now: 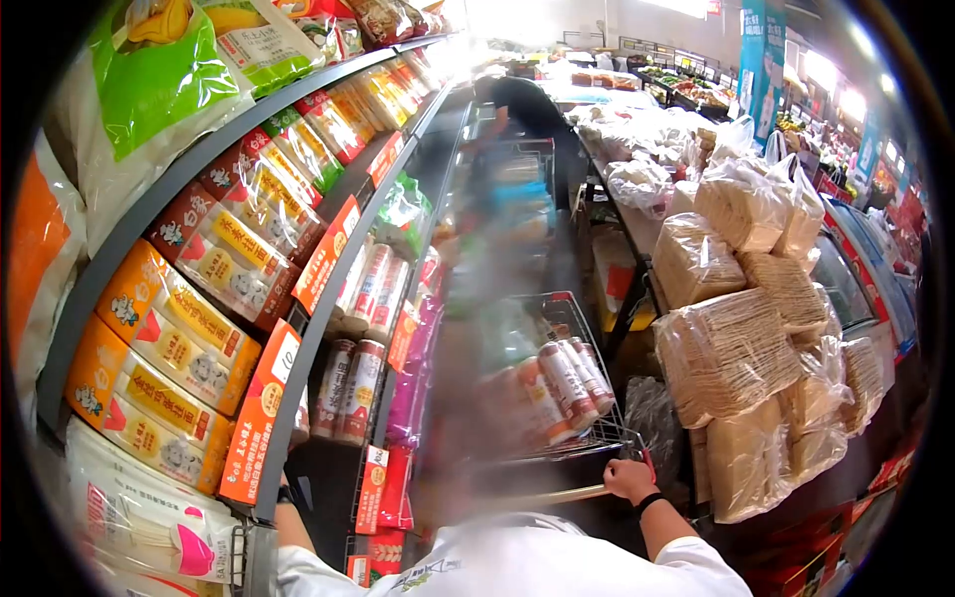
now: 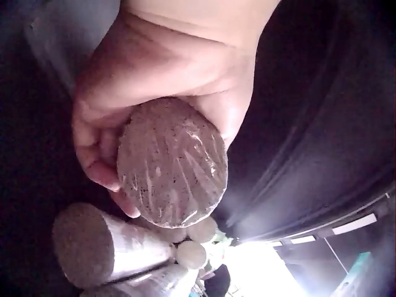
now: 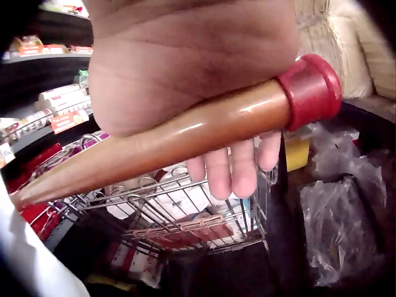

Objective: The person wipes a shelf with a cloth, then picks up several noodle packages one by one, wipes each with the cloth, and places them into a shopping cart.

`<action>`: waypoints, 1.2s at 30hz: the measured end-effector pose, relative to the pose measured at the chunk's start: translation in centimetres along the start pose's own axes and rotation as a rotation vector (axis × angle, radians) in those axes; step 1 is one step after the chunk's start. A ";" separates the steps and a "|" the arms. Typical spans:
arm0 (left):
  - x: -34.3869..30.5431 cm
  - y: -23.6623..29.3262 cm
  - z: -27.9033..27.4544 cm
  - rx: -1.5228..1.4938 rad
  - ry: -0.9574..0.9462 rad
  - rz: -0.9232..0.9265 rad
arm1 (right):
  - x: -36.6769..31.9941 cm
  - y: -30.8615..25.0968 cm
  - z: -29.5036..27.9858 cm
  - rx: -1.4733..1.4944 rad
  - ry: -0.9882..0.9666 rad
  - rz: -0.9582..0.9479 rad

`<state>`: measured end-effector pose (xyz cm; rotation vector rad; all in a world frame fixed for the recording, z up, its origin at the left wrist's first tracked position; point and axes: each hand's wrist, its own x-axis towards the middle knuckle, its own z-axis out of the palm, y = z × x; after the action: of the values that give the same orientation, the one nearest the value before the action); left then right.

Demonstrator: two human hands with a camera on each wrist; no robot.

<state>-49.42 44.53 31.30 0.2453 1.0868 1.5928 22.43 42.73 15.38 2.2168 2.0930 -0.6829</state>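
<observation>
Head view: lying side by side in the wire shopping cart (image 1: 609,430), several red-and-white noodle rolls (image 1: 569,383), ends pointing down the aisle. Gripping the cart handle (image 1: 557,495) with the right hand (image 1: 629,480). Reaching the other arm into the low shelf (image 1: 328,468); that hand hidden here.

Left wrist view: clamping the left hand (image 2: 142,80) round a film-wrapped noodle roll (image 2: 172,162). Round end facing the camera, long axis running back into the palm. Lying just below, more rolls (image 2: 105,244).

Right wrist view: curling fingers (image 3: 232,173) round the brown handle. Long axis slanting from lower left to upper right, ending in the red end cap (image 3: 312,86). Sitting in the cart beneath, blurred packs (image 3: 179,204).
</observation>
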 end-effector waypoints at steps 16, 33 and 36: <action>-12.3 -13.6 17.9 -0.289 -0.194 -0.220 | 1.4 -0.3 -0.3 0.044 -0.124 -0.114; -15.4 -26.6 32.6 -0.810 -0.273 -0.249 | 1.3 2.2 -0.3 0.141 -0.142 -0.266; -16.5 -27.5 34.0 -0.825 -0.242 -0.255 | 1.4 3.0 -0.2 0.160 -0.159 -0.331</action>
<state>-2.94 45.97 35.94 -0.2433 0.2083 1.5948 25.38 43.79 14.30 1.8227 2.4198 -1.0420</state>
